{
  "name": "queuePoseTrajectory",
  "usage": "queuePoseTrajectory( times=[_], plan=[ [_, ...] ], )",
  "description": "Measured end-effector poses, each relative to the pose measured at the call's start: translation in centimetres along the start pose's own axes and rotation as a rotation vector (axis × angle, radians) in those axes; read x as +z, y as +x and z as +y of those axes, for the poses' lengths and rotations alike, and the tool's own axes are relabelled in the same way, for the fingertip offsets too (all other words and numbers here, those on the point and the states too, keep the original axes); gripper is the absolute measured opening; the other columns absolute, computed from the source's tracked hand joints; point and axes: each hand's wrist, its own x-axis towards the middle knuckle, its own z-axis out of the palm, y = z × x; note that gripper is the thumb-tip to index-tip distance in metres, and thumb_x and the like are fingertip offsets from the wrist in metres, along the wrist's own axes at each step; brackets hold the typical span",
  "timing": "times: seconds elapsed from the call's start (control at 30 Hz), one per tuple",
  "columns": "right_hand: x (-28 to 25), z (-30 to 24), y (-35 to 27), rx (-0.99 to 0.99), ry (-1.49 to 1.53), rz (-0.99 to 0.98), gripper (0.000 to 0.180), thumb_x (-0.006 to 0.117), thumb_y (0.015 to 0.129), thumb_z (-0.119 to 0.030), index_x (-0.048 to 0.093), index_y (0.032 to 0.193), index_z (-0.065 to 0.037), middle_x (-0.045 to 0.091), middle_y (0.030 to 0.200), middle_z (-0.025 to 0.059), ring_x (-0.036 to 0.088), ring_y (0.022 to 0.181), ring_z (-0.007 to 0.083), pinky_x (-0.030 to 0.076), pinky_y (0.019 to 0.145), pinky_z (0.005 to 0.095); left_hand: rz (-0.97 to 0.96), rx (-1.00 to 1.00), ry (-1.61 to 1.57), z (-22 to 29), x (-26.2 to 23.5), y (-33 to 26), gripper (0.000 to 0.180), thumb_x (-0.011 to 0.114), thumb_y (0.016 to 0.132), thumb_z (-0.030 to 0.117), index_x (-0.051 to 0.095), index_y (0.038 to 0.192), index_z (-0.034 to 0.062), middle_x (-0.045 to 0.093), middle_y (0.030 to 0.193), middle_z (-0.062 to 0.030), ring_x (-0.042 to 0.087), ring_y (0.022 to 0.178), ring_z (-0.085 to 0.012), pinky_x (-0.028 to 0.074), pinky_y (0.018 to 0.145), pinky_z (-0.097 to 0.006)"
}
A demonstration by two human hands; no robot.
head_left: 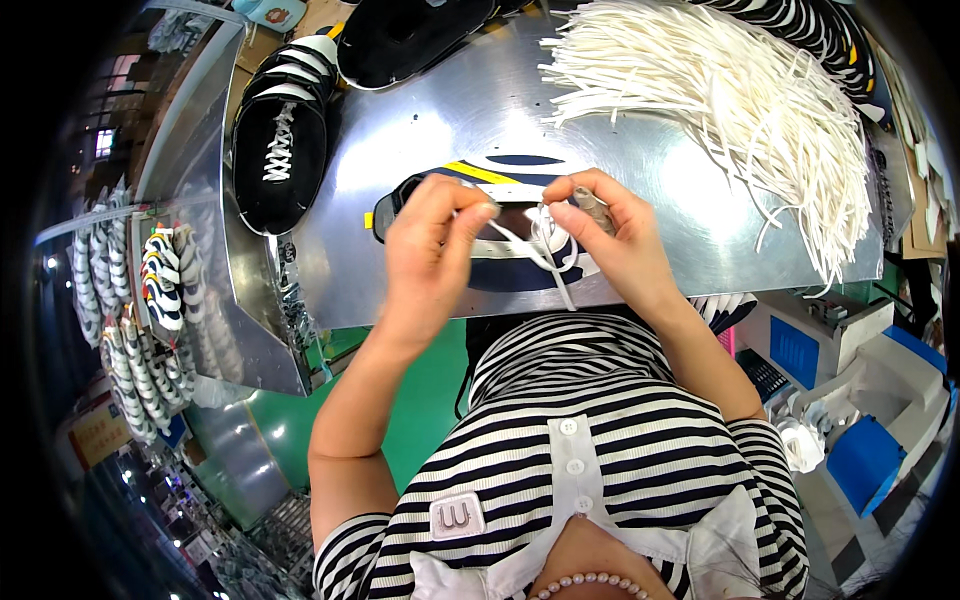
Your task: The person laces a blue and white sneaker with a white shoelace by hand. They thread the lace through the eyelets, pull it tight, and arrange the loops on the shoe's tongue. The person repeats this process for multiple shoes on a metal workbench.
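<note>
A flat shoe upper (512,275) in navy, white and yellow lies on the metal table in front of me, its middle partly covered by my hands. My left hand (432,245) is closed, thumb and forefinger pinching a white shoelace (522,247) over the upper's left part. On the other side my right hand (620,235) is also closed, its thumb and forefinger pinched on the lace near the eyelets. One of its fingers carries a greyish wrap (592,206). Between the hands the lace crosses itself, and a loose end hangs toward the table's near edge.
A thick bundle of white laces (740,120) spreads over the table's right side. Black uppers with white lacing (280,165) are stacked at the left, with another black upper (405,40) behind. More striped uppers (810,35) line the far right. A grey-and-blue machine (850,400) stands at the right.
</note>
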Motion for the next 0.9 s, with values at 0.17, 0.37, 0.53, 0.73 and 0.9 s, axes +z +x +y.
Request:
queuePoseTrajectory(
  times=[0.17, 0.37, 0.53, 0.73, 0.9],
  plan=[
    [0.8, 0.6, 0.8, -0.118, -0.089, -0.058, 0.017, 0.073, 0.088, -0.013, 0.067, 0.098, -0.001, 0.062, 0.082, 0.0003, 0.057, 0.077, 0.0084, 0.047, 0.07, 0.0236, 0.033, 0.177, 0.083, 1.1, 2.2, 0.5, 0.014, 0.07, 0.084, 0.003, 0.065, 0.097, 0.0006, 0.063, 0.096, -0.013, 0.061, 0.085, -0.0289, 0.048, 0.075, -0.037],
    [-0.4, 2.2, 0.5, 0.045, 0.059, -0.032, 0.021, 0.065, 0.094, -0.011, 0.065, 0.112, 0.0, 0.068, 0.09, 0.0026, 0.056, 0.079, 0.0042, 0.041, 0.069, 0.0178, -0.161, -0.136, 0.215, -0.8, -1.2, -2.7, 0.034, 0.068, 0.091, 0.021, 0.063, 0.118, -0.0002, 0.065, 0.113, -0.0147, 0.06, 0.105, -0.0278, 0.046, 0.093, -0.035],
    [0.4, 1.9, 1.2, 0.052, -0.125, -0.024, 0.043, 0.07, 0.089, -0.005, 0.052, 0.127, 0.001, 0.07, 0.089, 0.0068, 0.063, 0.084, 0.0095, 0.049, 0.076, 0.0225, -0.534, -0.809, -0.503, -2.9, -1.2, 0.7, 0.06, 0.046, 0.102, 0.053, 0.064, 0.121, -0.0007, 0.067, 0.108, -0.0082, 0.059, 0.106, -0.0131, 0.042, 0.098, -0.028],
    [0.7, 1.8, 0.9, 0.087, -0.18, 0.019, 0.05, 0.073, 0.086, -0.006, 0.048, 0.129, 0.001, 0.072, 0.091, 0.0094, 0.065, 0.084, 0.01, 0.05, 0.074, 0.0235, -0.069, -0.106, 0.137, -2.7, 1.5, -1.9, 0.039, 0.058, 0.099, 0.038, 0.067, 0.112, 0.002, 0.068, 0.095, -0.0057, 0.062, 0.082, -0.0155, 0.048, 0.079, -0.029],
    [0.4, 1.6, 1.1, 0.11, -0.243, 0.049, 0.051, 0.075, 0.085, -0.008, 0.05, 0.129, -0.001, 0.072, 0.092, 0.0108, 0.066, 0.083, 0.0117, 0.051, 0.073, 0.0247, -0.41, -0.8, -0.702, -2.8, 0.2, 0.6, 0.051, 0.061, 0.097, 0.042, 0.061, 0.12, -0.0038, 0.068, 0.104, -0.0113, 0.065, 0.087, -0.0167, 0.051, 0.083, -0.029]
  ],
)
